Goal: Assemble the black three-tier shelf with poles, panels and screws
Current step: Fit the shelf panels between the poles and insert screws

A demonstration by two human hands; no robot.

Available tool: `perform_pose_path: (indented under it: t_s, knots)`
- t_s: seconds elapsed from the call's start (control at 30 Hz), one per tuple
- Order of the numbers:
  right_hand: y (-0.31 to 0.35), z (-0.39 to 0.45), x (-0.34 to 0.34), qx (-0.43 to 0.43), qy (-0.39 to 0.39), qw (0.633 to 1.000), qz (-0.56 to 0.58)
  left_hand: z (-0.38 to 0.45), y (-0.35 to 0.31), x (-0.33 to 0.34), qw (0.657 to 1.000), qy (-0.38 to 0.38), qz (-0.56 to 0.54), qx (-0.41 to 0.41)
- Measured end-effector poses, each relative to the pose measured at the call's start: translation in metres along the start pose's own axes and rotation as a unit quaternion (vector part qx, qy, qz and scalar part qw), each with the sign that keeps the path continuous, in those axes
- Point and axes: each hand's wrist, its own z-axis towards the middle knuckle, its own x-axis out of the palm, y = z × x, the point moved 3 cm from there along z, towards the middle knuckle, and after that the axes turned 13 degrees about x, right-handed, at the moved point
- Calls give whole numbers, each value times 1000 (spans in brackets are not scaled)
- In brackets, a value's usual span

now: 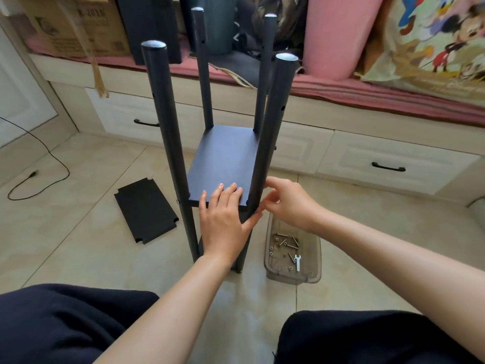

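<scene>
The black shelf frame stands upright on the floor on several poles, among them the near left pole (pixel 168 122) and the near right pole (pixel 270 132). A black panel (pixel 225 156) sits between the poles at mid height. My left hand (pixel 225 216) grips that panel's near edge, fingers flat on top and thumb underneath. My right hand (pixel 286 200) is at the near right pole, level with the panel, with its fingertips pinched at the joint. What it pinches is hidden. A loose black panel (pixel 145 211) lies on the floor to the left.
A clear plastic tray (pixel 270 269) on the floor at the right holds several screws (pixel 284 241) and a small white wrench (pixel 297 261). A black cable (pixel 39 177) trails at the left. Behind stands a drawer bench (pixel 367 153) with pillows and a cardboard box (pixel 73 24). My knees fill the bottom.
</scene>
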Motion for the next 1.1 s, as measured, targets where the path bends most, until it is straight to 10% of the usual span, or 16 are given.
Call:
perform_pose_path:
  t_s: [0.6,1.1]
  knots:
    - [-203,41,56,195,91,974,-64,-7,12,33,990,-96,81,65]
    - [-260,117,178,173,180,945,-211,-4,9,38,987,-128,73,59]
